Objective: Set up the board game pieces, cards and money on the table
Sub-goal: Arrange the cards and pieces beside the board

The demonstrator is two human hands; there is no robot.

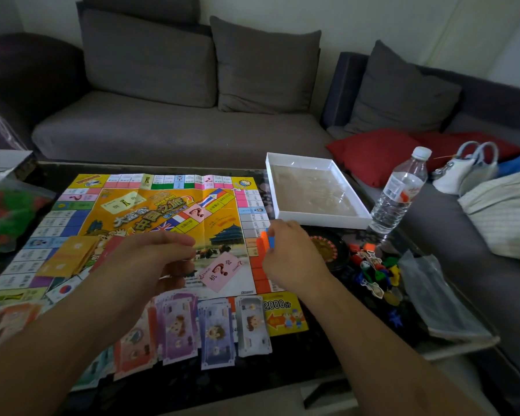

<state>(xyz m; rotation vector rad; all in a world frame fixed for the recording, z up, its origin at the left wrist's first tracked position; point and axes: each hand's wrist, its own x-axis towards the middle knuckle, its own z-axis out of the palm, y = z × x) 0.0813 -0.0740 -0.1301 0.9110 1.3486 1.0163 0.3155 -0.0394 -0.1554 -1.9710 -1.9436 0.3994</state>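
The right hand (285,250) pinches a few small pieces (267,237), orange and blue, over the right edge of the board (150,205), with its fingers curled round them. The left hand (159,259) hovers above the board's middle, fingers bent and drawn together; whether it holds anything I cannot tell. The step looks like sorting or placing pieces from the heap (376,271) by the desk's right edge. To do it well, I'd set them down one at a time, upright on a flat part of the board, because the board is thin folded paper with raised creases, and light plastic tips easily on a ridge. The free hand could press the sheet flat beside the spot. The money (216,328) lies fanned in overlapping stacks along the near edge, soft printed paper in lilac, blue, grey and salmon; a careless sleeve would scatter it. A pink card (222,271) lies tilted near the board's centre, and a yellow deck (69,256) sits towards the left. A shallow white tray (318,217), rigid and square-cornered, stands at the far right corner beside a clear ribbed bottle (400,193). The desk (312,355) is dark and glossy, so the pieces may slide.
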